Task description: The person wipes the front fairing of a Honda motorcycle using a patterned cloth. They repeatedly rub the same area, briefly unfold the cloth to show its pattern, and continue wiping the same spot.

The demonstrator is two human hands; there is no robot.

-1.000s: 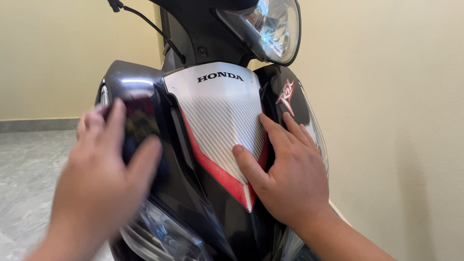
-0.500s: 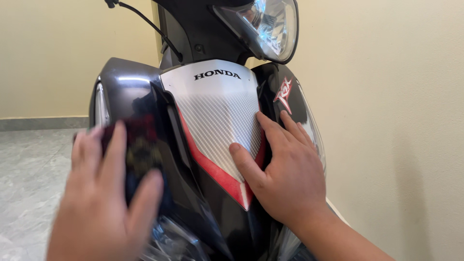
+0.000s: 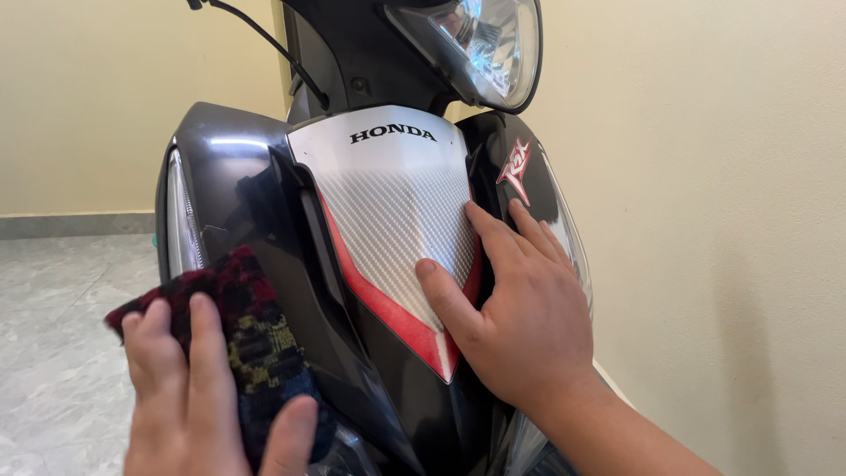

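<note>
My left hand (image 3: 198,388) is closest to me, low in the picture. It presses a cloth (image 3: 242,339) against the front of a scooter (image 3: 264,203). My fingers lie flat on top of the cloth and my thumb curls under its bottom edge, so I am holding it. The cloth is dark, with red, black and a bit of yellow in it. It sits on the shiny dark panel, just beside the long side light (image 3: 181,225).

My right hand (image 3: 520,313) is a little farther up. It is open and holds nothing. It lies flat on the scooter, with the palm on the dark side part and the fingers spread. My thumb touches the silver front panel (image 3: 388,189), right by the red stripe (image 3: 388,308) that runs down to a point.

Higher up is the big round headlight (image 3: 480,48), clear and shiny. A thin black cable (image 3: 264,40) runs across the top.

Behind the scooter is a pale yellow wall (image 3: 705,176). On the left, the floor (image 3: 62,326) has grey tiles.
</note>
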